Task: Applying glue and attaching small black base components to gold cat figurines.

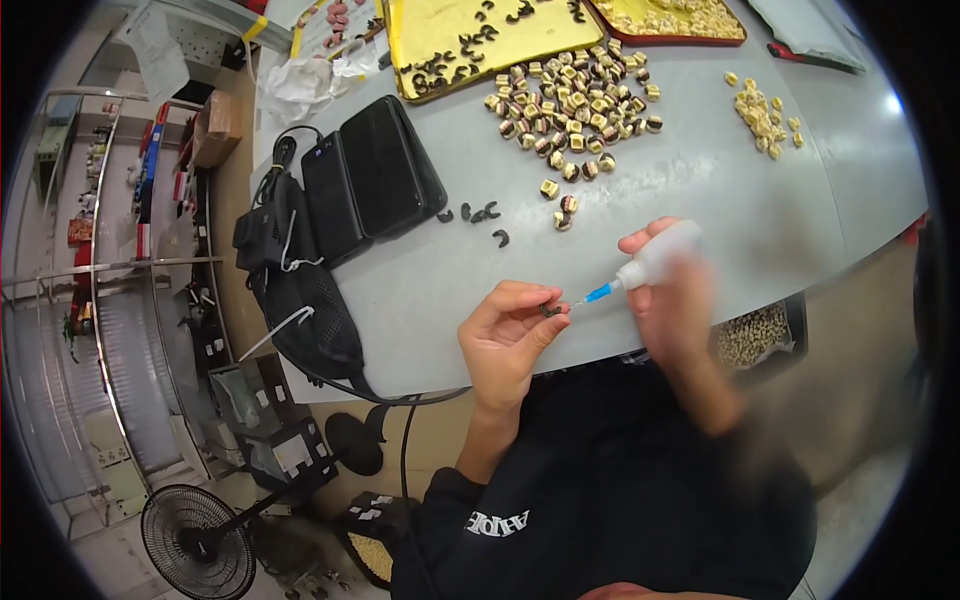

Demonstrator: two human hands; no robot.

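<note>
Between the thumb and fingertips of my left hand [503, 345] is pinched a small dark curved piece [550, 311]. My right hand [672, 312], smeared by motion, is wrapped round a white squeeze bottle [652, 258]. The bottle tilts down to the left, and its blue needle tip [598, 293] points at the dark piece; whether the thin needle touches it I cannot tell. Several similar dark curved pieces [501, 239] lie loose on the grey table [420, 300] beyond my left hand. Farther back sits a heap of small cream, dark and pink blocks [575, 105].
At the back stand a yellow tray [550, 30] with dark curved pieces and a red-rimmed tray [690, 42] of cream pieces. More cream pieces [762, 118] lie at the right. A black folding device [375, 175] and black bag [310, 325] occupy the left. A fan [198, 542] stands below.
</note>
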